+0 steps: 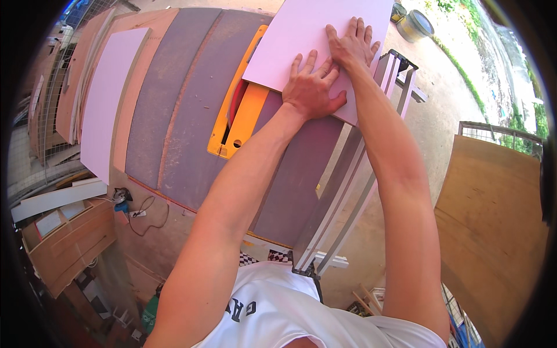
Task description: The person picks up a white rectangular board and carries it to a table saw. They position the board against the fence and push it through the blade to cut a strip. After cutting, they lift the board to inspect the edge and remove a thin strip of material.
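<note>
L hand & R hand both lie palm-down on the board, fingers fanned apart, L thumb stuck well out, neither clamped on anything. Board's at the far R corner of the worktop, its near L corner over the yellow insert, R side by the metal rails. Looks like a guided push past the red piece in the slot, prob. the blade or a part by it. To do it well: press down evenly w/ both palms, keep board flat & its R side parallel to the rails, feed steady w/o twisting. L hand's the one to watch, b/c it's nearer the slot: keep it R of that line, thumb tucked in, & pref. use a push stick near the end. Don't lean over the slot. Hard to make out: board's far end is cut off by the top of the view, so can't tell how far it overhangs or what supports it; palms & board's underside hidden; can't tell if R side touches the rails, if the red piece touches the board, or if anything's spinning.
</note>
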Available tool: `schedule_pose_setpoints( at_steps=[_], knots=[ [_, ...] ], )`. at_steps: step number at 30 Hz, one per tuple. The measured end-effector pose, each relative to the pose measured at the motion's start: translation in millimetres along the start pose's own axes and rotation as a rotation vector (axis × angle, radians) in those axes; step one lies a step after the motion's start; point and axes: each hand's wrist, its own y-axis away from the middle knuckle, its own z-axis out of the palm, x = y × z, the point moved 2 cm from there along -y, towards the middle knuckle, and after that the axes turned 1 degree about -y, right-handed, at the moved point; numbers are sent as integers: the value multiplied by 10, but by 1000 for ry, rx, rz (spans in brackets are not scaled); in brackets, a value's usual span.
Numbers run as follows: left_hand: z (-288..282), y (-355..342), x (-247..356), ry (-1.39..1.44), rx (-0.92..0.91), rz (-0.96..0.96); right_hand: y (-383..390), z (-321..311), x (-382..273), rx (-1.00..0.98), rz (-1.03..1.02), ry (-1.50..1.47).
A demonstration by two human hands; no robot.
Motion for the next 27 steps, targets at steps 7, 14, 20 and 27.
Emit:
schedule_pose_setpoints(
  at_steps=[7,14,20,27],
  knots=[
    [68,-84,-3,-8,4,-7,-132,38,48,4,-5,-9],
    [125,-195,-41,-5,18,7,-250,44,58,-8,6,-5],
    [180,-298,-61,1,16,-5,-342,4,49,-14,8,-12],
    [211,-395,-73,-16,2,-4,-431,-36,37,-35,15,-11]
  ],
)
